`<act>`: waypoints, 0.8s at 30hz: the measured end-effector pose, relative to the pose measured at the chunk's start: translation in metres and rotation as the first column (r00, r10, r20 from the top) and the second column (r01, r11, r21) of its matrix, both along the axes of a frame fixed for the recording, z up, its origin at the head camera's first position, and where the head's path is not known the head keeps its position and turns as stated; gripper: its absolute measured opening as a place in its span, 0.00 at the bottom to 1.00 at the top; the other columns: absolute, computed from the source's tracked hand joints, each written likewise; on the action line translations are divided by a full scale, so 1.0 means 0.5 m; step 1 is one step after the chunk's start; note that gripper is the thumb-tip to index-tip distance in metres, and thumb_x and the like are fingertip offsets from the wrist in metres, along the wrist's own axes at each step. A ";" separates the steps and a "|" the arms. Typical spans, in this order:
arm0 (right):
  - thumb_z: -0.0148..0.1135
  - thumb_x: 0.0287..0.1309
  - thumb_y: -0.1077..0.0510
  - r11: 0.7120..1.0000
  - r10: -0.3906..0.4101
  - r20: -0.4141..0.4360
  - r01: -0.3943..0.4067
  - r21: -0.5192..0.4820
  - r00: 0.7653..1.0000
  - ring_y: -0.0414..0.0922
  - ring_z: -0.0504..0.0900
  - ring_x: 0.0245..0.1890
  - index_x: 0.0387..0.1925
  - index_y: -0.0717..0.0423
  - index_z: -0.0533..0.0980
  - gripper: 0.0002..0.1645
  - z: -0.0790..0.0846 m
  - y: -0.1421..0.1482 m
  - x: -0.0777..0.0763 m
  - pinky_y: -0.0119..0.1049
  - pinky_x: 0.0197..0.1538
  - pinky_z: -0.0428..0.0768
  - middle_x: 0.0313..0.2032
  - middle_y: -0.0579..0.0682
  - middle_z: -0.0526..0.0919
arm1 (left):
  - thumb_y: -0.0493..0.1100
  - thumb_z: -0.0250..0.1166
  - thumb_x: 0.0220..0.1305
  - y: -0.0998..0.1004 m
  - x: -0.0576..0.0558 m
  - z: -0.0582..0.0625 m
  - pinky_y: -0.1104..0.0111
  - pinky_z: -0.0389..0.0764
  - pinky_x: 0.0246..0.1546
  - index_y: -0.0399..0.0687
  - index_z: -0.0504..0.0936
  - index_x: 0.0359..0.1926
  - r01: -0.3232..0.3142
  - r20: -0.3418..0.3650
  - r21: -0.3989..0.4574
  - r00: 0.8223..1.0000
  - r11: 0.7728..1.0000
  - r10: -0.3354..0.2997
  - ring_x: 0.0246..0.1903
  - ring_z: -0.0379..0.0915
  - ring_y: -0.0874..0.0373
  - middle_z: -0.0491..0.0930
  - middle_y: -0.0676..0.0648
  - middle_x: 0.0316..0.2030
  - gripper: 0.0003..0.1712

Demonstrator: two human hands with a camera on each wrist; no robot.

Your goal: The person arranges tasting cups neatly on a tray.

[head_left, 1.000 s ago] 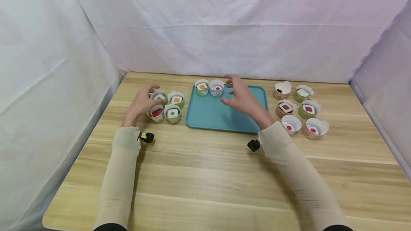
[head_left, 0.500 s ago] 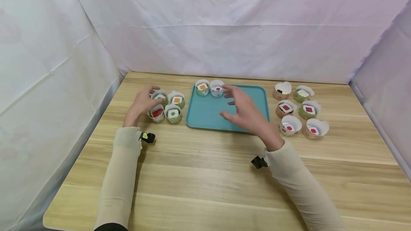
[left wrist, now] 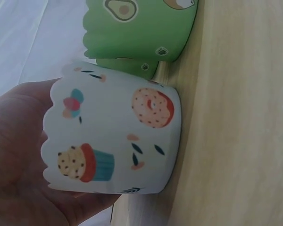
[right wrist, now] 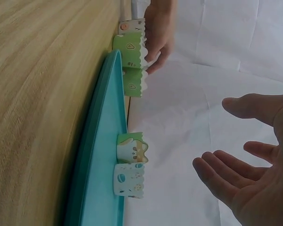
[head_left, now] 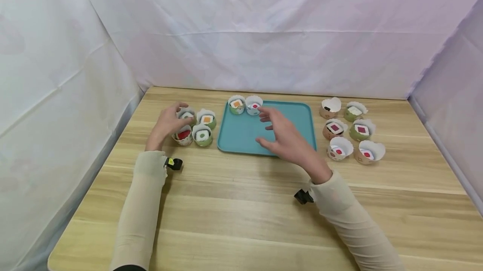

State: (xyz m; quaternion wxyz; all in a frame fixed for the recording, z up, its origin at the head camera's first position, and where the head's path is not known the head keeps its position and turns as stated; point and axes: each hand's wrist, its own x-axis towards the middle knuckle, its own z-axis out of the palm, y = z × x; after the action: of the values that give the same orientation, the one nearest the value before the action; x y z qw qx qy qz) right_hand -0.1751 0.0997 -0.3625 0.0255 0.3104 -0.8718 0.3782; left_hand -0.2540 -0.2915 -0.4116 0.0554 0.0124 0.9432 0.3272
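My left hand (head_left: 166,123) is over a green paper cup (head_left: 192,119) at the back left of a small cluster, thumb and fingers spread around its rim. A firm hold does not show. In the left wrist view, a white paper cup (left wrist: 113,132) with cupcake and donut prints hides part of that hand. Above the blue tray (head_left: 249,139), my right hand (head_left: 284,139) hangs with fingers apart, holding nothing. Its fingertips are near a pale blue paper cup (head_left: 253,110) holding a white square piece with a red dot. A green cup (head_left: 237,109) with an orange-marked piece stands beside it.
Two more green cups, one with an orange-topped piece (head_left: 206,119) and one with a green-dotted piece (head_left: 202,135), stand between my left hand and the tray. Several filled cups (head_left: 334,128) stand right of the tray on the wooden table (head_left: 241,212). White cloth (head_left: 264,53) hangs behind.
My right hand has drawn back toward the front of the tray and slightly lower in view, still empty. The left hand stays at the cup cluster. The cups have not been moved.
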 end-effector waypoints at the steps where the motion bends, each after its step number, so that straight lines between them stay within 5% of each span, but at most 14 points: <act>1: 0.71 0.63 0.59 1.000 0.002 0.004 -0.002 0.004 1.000 0.54 0.77 0.64 0.78 0.58 0.56 0.48 -0.002 -0.002 0.000 0.47 0.62 0.83 0.64 0.58 0.73 | 0.53 0.64 0.70 -0.001 0.001 -0.001 0.36 0.67 0.69 0.46 0.67 0.73 -0.001 -0.004 0.001 1.000 1.000 0.001 0.72 0.60 0.30 0.64 0.28 0.72 0.36; 9: 0.70 0.64 0.59 1.000 0.000 0.037 -0.001 0.017 0.999 0.54 0.76 0.64 0.78 0.57 0.55 0.48 -0.011 -0.009 0.004 0.49 0.62 0.83 0.65 0.58 0.73 | 0.52 0.64 0.71 -0.003 0.004 -0.004 0.38 0.69 0.68 0.47 0.71 0.71 -0.003 -0.058 -0.009 0.998 1.000 0.002 0.69 0.64 0.33 0.70 0.30 0.70 0.32; 12: 0.70 0.64 0.59 1.000 -0.006 0.030 0.006 0.013 1.000 0.54 0.76 0.64 0.78 0.57 0.55 0.48 -0.010 -0.006 0.002 0.49 0.62 0.83 0.65 0.58 0.73 | 0.50 0.62 0.72 0.000 0.002 -0.005 0.41 0.71 0.64 0.44 0.70 0.72 -0.014 -0.089 0.000 0.996 1.000 0.014 0.59 0.70 0.35 0.73 0.31 0.66 0.32; 18: 0.69 0.65 0.59 1.000 -0.004 0.034 0.004 0.007 0.999 0.55 0.76 0.64 0.78 0.57 0.55 0.48 -0.012 -0.003 0.000 0.49 0.62 0.83 0.65 0.58 0.73 | 0.46 0.61 0.72 -0.002 0.004 0.006 0.40 0.68 0.69 0.39 0.67 0.74 -0.014 -0.162 0.030 0.987 0.999 0.019 0.68 0.66 0.35 0.69 0.32 0.71 0.33; 24: 0.69 0.64 0.60 1.000 -0.006 0.038 0.007 -0.019 0.999 0.56 0.76 0.65 0.78 0.58 0.55 0.47 -0.013 0.003 -0.004 0.52 0.62 0.82 0.64 0.59 0.73 | 0.45 0.59 0.73 0.020 0.011 0.037 0.49 0.75 0.50 0.39 0.68 0.73 -0.001 -0.264 0.032 0.964 0.999 0.010 0.52 0.73 0.41 0.76 0.34 0.62 0.32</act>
State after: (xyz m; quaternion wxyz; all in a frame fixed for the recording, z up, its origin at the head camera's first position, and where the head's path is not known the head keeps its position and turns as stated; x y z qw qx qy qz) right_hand -0.1773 0.1011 -0.3692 0.0132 0.3000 -0.8695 0.3922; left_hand -0.2486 -0.2817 -0.3929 -0.0720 0.0541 0.9369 0.3378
